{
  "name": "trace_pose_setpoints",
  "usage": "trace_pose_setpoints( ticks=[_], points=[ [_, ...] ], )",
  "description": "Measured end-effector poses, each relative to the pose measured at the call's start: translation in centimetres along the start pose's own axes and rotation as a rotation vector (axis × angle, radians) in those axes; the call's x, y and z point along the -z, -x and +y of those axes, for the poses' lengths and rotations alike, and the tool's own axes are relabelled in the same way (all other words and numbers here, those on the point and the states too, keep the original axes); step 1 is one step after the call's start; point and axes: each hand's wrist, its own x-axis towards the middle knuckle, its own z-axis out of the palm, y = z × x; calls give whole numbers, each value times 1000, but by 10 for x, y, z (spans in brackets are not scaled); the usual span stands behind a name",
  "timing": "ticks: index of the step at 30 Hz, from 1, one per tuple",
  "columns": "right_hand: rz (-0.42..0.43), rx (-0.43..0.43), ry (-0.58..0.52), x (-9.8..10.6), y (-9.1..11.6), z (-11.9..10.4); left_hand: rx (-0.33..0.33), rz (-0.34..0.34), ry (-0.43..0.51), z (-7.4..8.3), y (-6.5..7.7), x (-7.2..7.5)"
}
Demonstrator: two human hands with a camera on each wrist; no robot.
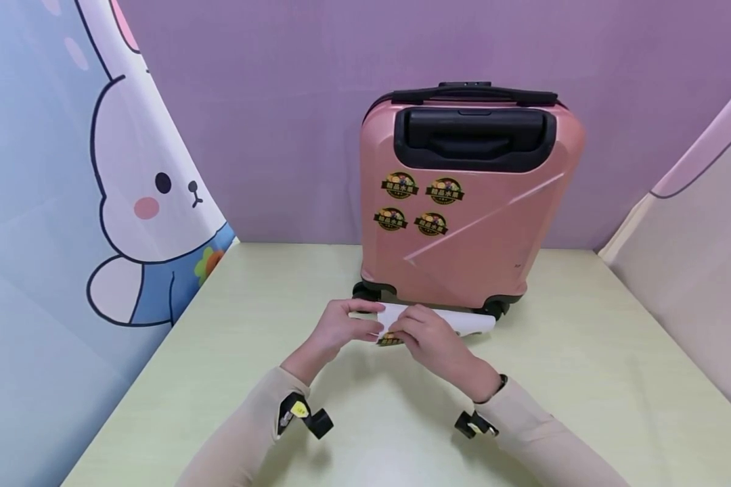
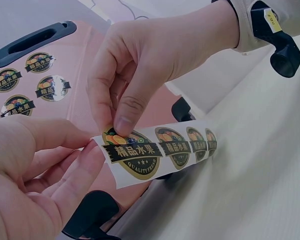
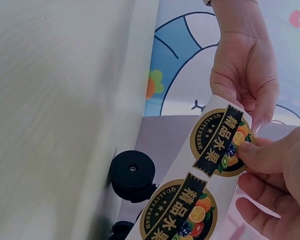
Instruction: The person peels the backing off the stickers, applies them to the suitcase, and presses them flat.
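A white strip of round black-and-gold fruit stickers [image 2: 172, 150] is held between both hands, low in front of a pink suitcase [image 1: 463, 264]. My left hand [image 1: 337, 329] pinches the strip's left end between thumb and fingers. Close beside it, my right hand [image 1: 434, 341] has its thumb on the fruit picture of the end sticker [image 3: 217, 142], with fingers behind, pinching that sticker's edge. Whether the edge is lifted from the backing cannot be told. Several matching stickers [image 1: 445, 191] are on the suitcase's upper left face, under its black handle [image 1: 475, 138].
The suitcase stands upright on black wheels [image 1: 495, 308] on a pale table [image 1: 268, 284]. A purple backdrop [image 1: 268, 122] hangs behind it, and a rabbit-printed cloth [image 1: 140, 169] lines the left side. Each sleeve carries a small black wrist camera mount [image 1: 301, 414].
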Motion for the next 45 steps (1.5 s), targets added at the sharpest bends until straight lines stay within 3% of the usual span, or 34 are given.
trace_pose_setpoints(
  ticks=[17,25,45],
  points=[
    [-93,-44,-79,8,-1,-1,-2,22,-35,3,1,0],
    [-175,-140,-166,13,0,-1,-12,15,-25,2,1,-1],
    [-241,-198,-301,23,-7,3,-15,-2,-15,5,0,-2]
  ],
)
